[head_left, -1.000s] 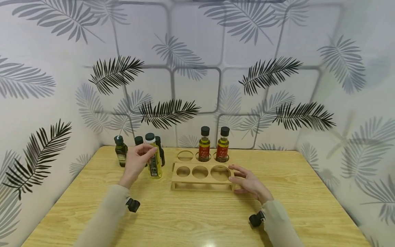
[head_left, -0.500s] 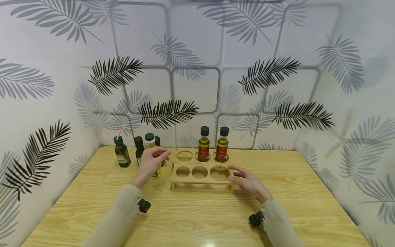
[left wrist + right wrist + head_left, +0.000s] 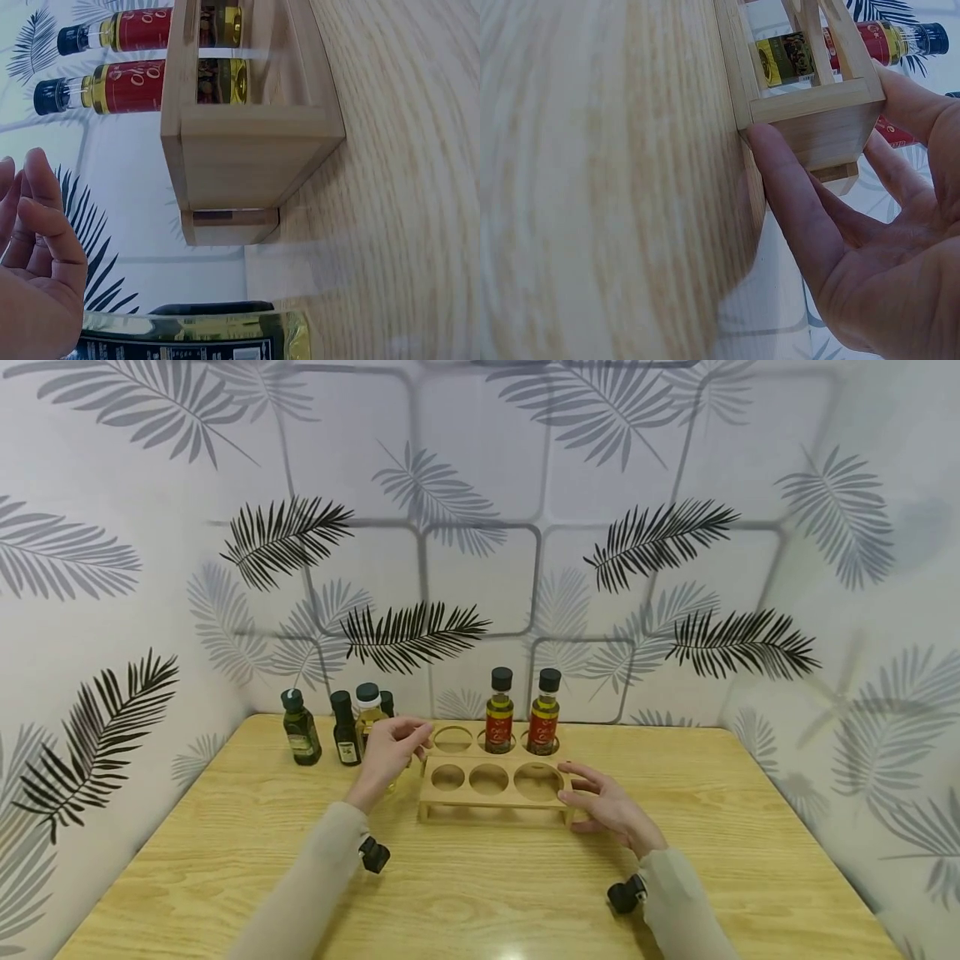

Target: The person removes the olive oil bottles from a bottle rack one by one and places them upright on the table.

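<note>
A two-tier wooden bottle rack with round holes stands on the table. My right hand holds its right end, fingertips at the top and lower edges of the end panel. My left hand is raised by the rack's left end, fingers loosely bent, nothing between them. In the left wrist view, a gap separates that hand from the rack. Behind it, partly hidden, stands a clear bottle of yellow oil with a dark cap. Two red-labelled oil bottles stand upright in the rear tier's middle and right holes.
Left of the yellow oil bottle stand a dark bottle and a green glass bottle. Another dark-capped bottle is mostly hidden behind it. A leaf-patterned wall closes off the table's back and sides.
My left hand has moved right, from in front of the yellow oil bottle to the rack's left end. My right hand and the rack have stayed in place.
</note>
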A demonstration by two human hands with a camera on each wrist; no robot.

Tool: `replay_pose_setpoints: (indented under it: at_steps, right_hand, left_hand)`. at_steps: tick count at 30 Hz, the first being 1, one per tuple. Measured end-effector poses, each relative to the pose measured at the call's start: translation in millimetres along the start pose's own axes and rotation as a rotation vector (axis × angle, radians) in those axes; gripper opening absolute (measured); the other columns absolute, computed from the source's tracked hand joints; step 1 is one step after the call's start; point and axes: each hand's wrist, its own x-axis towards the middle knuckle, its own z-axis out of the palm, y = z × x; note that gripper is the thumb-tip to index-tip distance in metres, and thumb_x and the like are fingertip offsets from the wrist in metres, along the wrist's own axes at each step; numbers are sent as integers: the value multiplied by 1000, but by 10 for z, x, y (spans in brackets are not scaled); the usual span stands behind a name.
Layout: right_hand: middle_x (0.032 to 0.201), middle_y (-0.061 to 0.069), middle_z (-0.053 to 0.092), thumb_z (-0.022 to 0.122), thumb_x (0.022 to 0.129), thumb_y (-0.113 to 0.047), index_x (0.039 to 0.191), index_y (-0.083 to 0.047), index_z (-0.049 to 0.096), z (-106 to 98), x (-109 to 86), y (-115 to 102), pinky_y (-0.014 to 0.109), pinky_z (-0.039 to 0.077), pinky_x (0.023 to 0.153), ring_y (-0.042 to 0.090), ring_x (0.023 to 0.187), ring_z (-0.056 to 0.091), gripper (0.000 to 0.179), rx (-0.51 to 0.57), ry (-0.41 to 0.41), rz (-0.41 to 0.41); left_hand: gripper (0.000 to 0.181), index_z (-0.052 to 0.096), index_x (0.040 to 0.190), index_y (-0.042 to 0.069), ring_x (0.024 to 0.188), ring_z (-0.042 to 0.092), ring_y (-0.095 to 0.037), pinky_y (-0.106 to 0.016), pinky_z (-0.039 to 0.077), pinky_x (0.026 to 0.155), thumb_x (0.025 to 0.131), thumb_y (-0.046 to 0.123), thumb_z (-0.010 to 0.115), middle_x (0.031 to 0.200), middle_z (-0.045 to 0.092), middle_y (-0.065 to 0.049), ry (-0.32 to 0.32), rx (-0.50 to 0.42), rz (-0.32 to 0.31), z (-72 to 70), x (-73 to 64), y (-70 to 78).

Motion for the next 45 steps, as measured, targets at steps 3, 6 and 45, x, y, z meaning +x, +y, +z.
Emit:
replay_pose_setpoints:
  at_steps: [3,6,45]
  right_hand:
    - [158,21,24,73,90,-30,148,-24,44,3,5,9,45,58,83,42,142,33,65,0,-3,4]
    - [158,22,23,72,90,-31,148,-23,44,11,7,16,45,58,84,42,142,31,65,-5,-6,5]
    - [158,22,25,72,90,-30,148,-24,45,-8,10,7,44,59,81,42,142,33,64,-9,6,-2]
  left_hand:
    - [25,75,98,8,61,66,-27,-26,41,46,93,32,68,83,70,-20,-6,-33,-16,46,17,-11]
    - [26,74,100,8,58,64,-19,-25,40,46,94,32,68,82,70,-16,-10,-59,-26,94,31,-6]
    - [38,62,131,8,114,60,-32,-49,53,87,96,24,65,128,63,-13,-98,-141,-237,759,482,162]
